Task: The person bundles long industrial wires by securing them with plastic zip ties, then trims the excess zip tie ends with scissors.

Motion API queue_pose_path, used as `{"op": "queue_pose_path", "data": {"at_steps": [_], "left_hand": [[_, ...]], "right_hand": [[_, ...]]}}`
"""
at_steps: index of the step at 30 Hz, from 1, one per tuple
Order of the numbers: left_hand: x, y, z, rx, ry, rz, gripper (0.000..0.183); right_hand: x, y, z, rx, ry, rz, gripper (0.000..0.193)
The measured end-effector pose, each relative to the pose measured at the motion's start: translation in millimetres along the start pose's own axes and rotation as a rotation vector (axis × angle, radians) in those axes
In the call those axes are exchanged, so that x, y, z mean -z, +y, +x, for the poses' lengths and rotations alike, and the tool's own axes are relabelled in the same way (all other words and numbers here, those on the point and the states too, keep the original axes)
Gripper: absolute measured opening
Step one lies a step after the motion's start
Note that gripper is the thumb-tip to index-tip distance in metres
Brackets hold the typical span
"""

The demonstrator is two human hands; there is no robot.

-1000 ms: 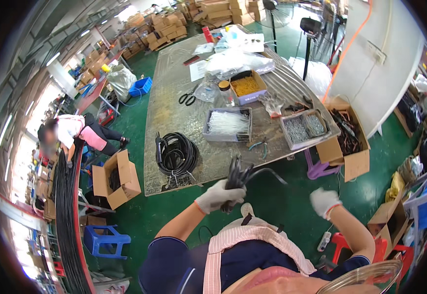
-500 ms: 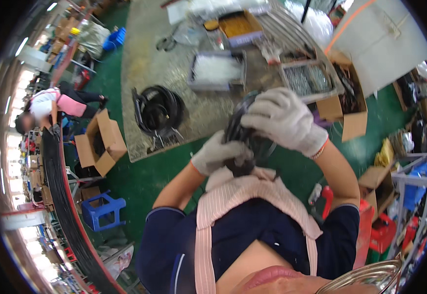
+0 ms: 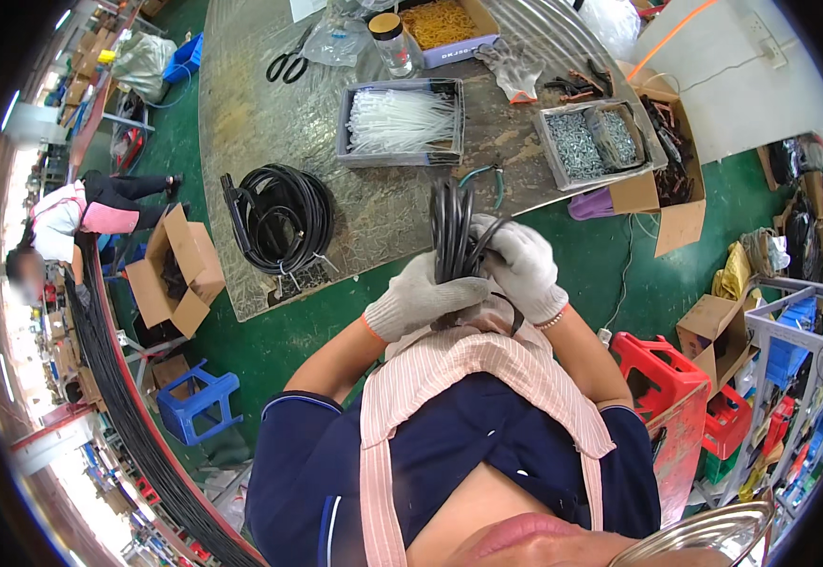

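In front of my apron I hold a bundle of looped black cable (image 3: 452, 234) upright. My gloved left hand (image 3: 421, 298) is wrapped round its lower left side, thumb across the front. My gloved right hand (image 3: 525, 269) closes on the right side of the same bundle, with a loose stretch of cable by its fingers; the fingertips are partly hidden. A second coil of black cable (image 3: 284, 219), bound with white ties, lies on the table near its left corner. Just beyond my hands is a box of white cable ties (image 3: 400, 123), with green-handled pliers (image 3: 497, 186) beside it.
The table (image 3: 241, 123) also carries black scissors (image 3: 288, 66), a jar (image 3: 391, 45), a tray of small metal parts (image 3: 582, 146) and a spare glove (image 3: 514, 68). Cardboard boxes (image 3: 177, 269), a blue stool (image 3: 199, 402) and red stools (image 3: 662, 369) stand around. A person (image 3: 62, 222) bends at the left.
My right hand has come down from above the cable to its right side. The bundle now stands upright with its loops gathered. My view has shifted, showing more of the tabletop.
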State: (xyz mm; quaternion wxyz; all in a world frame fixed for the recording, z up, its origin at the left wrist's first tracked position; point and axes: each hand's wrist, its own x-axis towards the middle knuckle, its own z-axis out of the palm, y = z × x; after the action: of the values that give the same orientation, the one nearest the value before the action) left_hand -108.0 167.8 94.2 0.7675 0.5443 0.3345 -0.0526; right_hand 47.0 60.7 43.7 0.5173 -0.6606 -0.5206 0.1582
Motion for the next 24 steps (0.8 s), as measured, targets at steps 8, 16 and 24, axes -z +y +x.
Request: {"op": "queue_pose_path", "data": {"at_steps": [8,16,24], "left_hand": [[26.7,44.0,10.3,-0.173,-0.134,0.661,0.045],[20.4,34.8,15.0,-0.623,1.004,1.075,0.039],[0.9,-9.6,2.9,-0.045,0.928,0.004,0.029]], "right_hand": [[16.1,-10.3,108.8,0.658,-0.259,-0.179,0.042],[-23.1,20.2,158.4,0.829,-0.394,-0.131,0.01],[-65.1,40.0,184.3,0.801,-0.874,0.092,0.015]]}}
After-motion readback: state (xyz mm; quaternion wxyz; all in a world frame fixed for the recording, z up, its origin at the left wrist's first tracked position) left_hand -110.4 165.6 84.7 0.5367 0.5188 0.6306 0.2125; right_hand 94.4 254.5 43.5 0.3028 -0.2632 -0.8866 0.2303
